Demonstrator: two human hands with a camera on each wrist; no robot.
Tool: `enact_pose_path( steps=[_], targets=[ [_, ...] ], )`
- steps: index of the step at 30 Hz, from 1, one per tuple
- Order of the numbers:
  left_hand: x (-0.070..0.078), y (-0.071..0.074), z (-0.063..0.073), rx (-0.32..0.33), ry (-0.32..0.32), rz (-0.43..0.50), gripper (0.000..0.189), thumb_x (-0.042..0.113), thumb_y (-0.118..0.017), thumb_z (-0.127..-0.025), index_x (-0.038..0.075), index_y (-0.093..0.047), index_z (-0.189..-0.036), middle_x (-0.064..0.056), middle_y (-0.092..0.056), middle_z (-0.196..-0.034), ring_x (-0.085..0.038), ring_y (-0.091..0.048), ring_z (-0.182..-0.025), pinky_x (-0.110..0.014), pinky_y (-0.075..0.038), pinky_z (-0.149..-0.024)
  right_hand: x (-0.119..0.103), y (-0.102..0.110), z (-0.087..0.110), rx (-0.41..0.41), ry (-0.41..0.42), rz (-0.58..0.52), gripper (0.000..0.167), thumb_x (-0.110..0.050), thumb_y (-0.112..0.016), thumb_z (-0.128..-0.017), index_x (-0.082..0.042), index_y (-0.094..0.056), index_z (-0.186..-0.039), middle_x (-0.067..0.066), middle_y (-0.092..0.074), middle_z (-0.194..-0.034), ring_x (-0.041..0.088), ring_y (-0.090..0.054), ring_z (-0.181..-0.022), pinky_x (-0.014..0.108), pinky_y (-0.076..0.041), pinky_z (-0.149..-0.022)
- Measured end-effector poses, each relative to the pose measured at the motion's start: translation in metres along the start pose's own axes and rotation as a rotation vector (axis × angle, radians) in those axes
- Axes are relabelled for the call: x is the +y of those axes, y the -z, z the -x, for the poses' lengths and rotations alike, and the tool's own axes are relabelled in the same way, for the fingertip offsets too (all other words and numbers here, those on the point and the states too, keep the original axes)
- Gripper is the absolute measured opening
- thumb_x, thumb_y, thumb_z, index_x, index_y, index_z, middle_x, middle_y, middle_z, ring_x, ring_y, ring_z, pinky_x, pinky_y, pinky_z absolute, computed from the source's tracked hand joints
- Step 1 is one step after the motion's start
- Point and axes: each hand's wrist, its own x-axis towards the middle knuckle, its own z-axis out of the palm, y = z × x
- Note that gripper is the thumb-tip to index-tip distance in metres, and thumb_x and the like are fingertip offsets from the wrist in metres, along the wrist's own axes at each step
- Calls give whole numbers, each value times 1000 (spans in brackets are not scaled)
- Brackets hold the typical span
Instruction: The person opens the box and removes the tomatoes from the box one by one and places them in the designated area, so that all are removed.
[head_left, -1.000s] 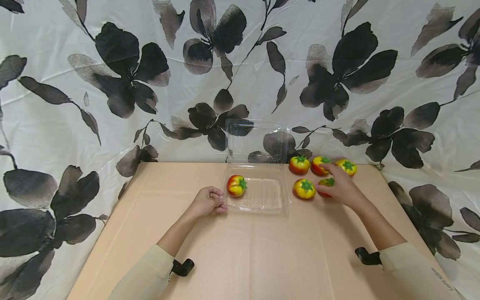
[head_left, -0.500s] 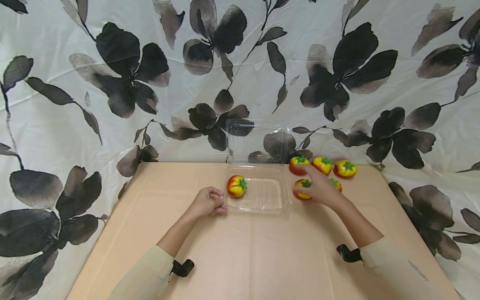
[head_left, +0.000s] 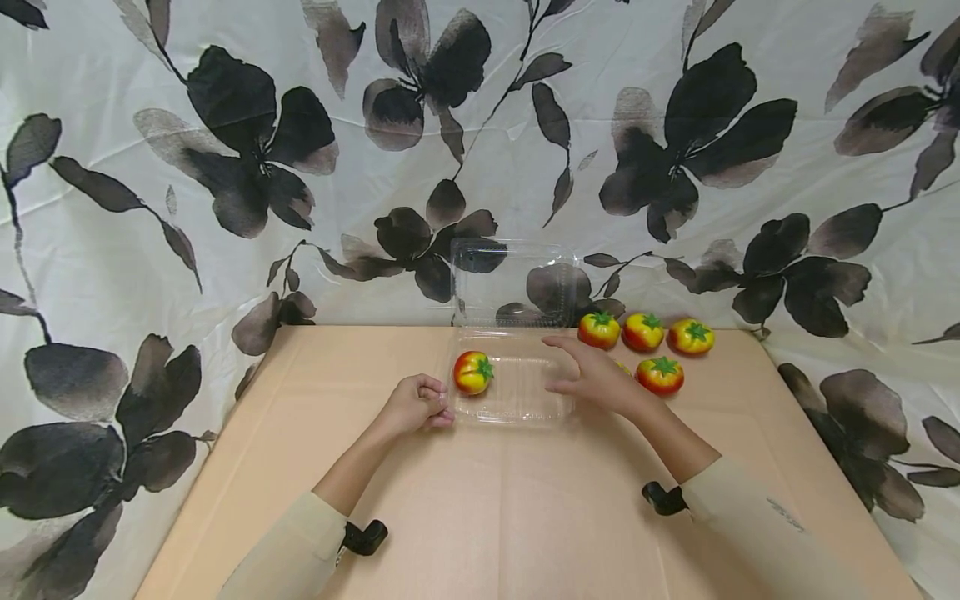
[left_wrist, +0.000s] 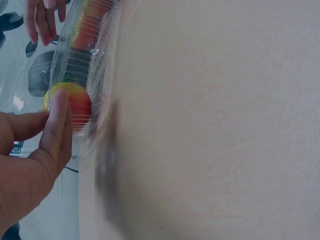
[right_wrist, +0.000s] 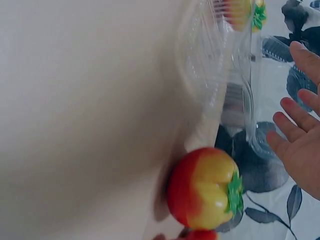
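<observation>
A clear plastic clamshell container lies on the board with its lid raised behind it. One red-and-yellow tomato sits in the left end of its base. At the left edge, my left hand pinches the container's rim between thumb and fingers, close to that tomato. My right hand hovers over the base's right side, fingers spread and nothing held. In the right wrist view, the spread right hand is apart from a tomato beside the container.
Right of the container stand several loose tomatoes, among them a back-row tomato and a front one; another is mostly hidden behind my right hand. A flower-patterned cloth hangs behind the tan board.
My right hand has moved left, away from the loose tomatoes and over the container, carrying nothing. The left hand has stayed at the container's left edge.
</observation>
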Motion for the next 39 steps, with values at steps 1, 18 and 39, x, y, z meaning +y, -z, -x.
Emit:
enact_pose_path(
  steps=[1, 18, 39],
  targets=[
    [0, 0, 0, -1, 1, 1, 27, -14, -55, -99, -19, -48, -124, -16, -58, -93, -20, -74, -74, -40, -68, -77, -1, -3, -2, -8, 7, -3, 78, -29, -83, -89, -15, -45, -155, 13, -47, -158, 39, -41, -148, 64, -36, -122],
    [4, 1, 1, -13, -5, -8, 28, -13, -55, -99, -20, -47, -125, -18, -60, -94, -19, -73, -73, -41, -68, -77, -20, -38, -43, -110, 65, -25, 82, -30, -85, -87, -16, -44, -157, 9, -47, -159, 34, -48, -145, 56, -42, -121],
    [4, 0, 0, -1, 10, 5, 26, -14, -55, -99, -17, -49, -124, -24, -60, -99, -19, -73, -73, -41, -68, -78, -32, -80, -78, -159, 32, -181, 94, -23, -88, -84, -14, -35, -161, 8, -41, -163, 34, -47, -145, 52, -36, -126]
  ],
)
